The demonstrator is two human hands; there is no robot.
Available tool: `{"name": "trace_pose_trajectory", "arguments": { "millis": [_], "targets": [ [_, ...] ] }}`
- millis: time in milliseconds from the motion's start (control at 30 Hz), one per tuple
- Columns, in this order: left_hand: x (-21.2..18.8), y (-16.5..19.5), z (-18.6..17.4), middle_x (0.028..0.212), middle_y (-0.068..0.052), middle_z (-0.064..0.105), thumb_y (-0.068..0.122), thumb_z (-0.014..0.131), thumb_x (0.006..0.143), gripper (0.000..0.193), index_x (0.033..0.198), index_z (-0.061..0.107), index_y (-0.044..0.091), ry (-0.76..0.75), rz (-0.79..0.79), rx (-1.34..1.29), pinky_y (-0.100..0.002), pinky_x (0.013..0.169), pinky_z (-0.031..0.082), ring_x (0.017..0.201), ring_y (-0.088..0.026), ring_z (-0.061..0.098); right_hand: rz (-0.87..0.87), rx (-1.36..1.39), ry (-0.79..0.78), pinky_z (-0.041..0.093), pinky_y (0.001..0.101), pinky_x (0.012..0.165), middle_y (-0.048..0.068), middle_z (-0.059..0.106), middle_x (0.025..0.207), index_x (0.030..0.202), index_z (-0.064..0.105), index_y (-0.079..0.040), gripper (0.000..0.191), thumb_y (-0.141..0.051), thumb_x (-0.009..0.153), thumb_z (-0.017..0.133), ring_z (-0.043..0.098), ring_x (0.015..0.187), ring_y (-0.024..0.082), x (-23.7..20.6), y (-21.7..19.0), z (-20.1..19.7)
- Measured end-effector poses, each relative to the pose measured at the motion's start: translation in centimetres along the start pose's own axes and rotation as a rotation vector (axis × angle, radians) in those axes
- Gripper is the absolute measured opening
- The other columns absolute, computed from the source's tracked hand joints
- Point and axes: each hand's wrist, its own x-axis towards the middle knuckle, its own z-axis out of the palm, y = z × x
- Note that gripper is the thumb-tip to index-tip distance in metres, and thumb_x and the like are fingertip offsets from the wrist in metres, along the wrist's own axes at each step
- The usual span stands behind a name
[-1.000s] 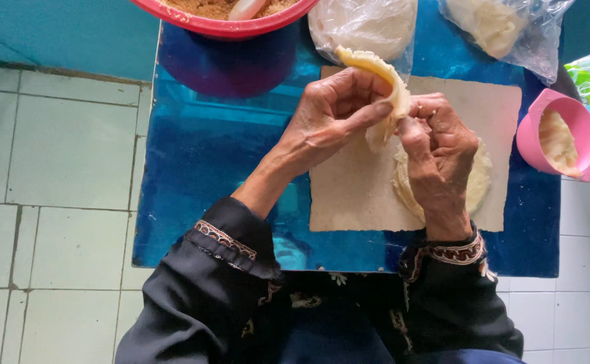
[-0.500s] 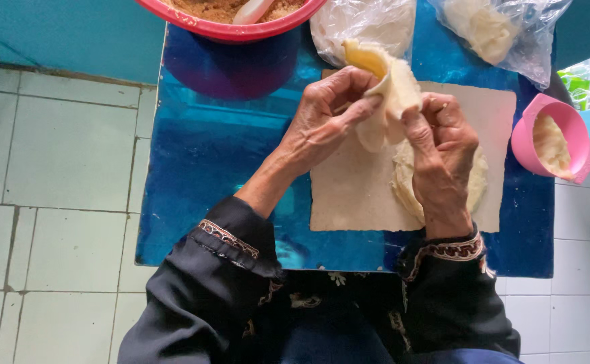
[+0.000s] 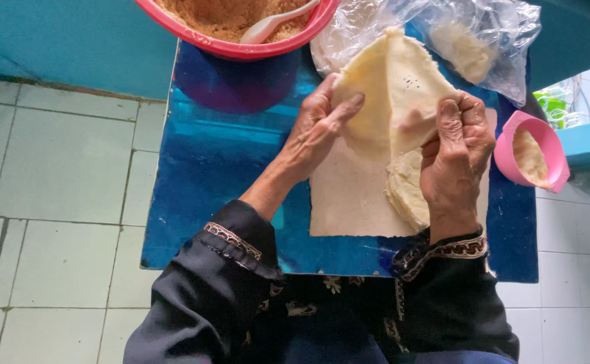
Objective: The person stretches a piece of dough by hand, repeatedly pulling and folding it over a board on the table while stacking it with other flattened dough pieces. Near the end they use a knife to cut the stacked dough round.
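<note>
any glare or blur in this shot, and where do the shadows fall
Head view: sharp overall, no motion blur on the left hand or right hand; soft daylight, glare streaks on the shiny blue table; the red bowl casts a dark shadow below its rim; the dough sheet is evenly lit.

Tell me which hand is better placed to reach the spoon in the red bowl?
Left, probably. The left hand sits just below the red bowl with the spoon; the right hand pinches the dough sheet farther away.

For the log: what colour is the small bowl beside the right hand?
Pink. The small bowl holds pale paste, right of the right hand; head view.
</note>
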Motion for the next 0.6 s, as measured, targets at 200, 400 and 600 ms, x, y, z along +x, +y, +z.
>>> {"name": "trace_pose_trajectory", "arguments": {
  "millis": [200, 400, 600],
  "targets": [
    [-0.2, 0.5, 0.1, 0.127, -0.005, 0.068, 0.018, 0.064, 0.104, 0.049, 0.147, 0.046, 0.003, -0.025, -0.041, -0.199, -0.03, 0.096, 0.056, 0.11, -0.01, 0.065, 0.052, 0.222, -0.074, 0.061, 0.0339, 0.093, 0.005, 0.068, 0.117, 0.121, 0.061, -0.006, 0.011, -0.013, 0.113, 0.063, 0.07, 0.106, 0.015, 0.6, -2.8, -2.1],
    [0.0, 0.8, -0.3, 0.123, -0.006, 0.069, 0.017, 0.065, 0.103, 0.046, 0.143, 0.049, 0.002, -0.048, -0.094, -0.237, -0.032, 0.093, 0.059, 0.107, -0.012, 0.068, 0.172, 0.302, -0.015, 0.06, 0.0403, 0.105, 0.007, 0.07, 0.119, 0.121, 0.062, -0.004, 0.014, -0.014, 0.111, 0.058, 0.072, 0.113, 0.02, 1.2, -3.0, -5.7],
    [0.2, 0.6, -0.7, 0.117, -0.003, 0.07, 0.014, 0.063, 0.105, 0.033, 0.135, 0.057, 0.002, -0.036, -0.098, -0.035, -0.027, 0.088, 0.059, 0.102, -0.009, 0.067, 0.042, 0.194, 0.059, 0.059, 0.0367, 0.108, 0.011, 0.07, 0.124, 0.128, 0.063, 0.0, 0.014, -0.01, 0.119, 0.059, 0.07, 0.113, 0.022, 1.3, -4.2, -12.5]
  ]
}}
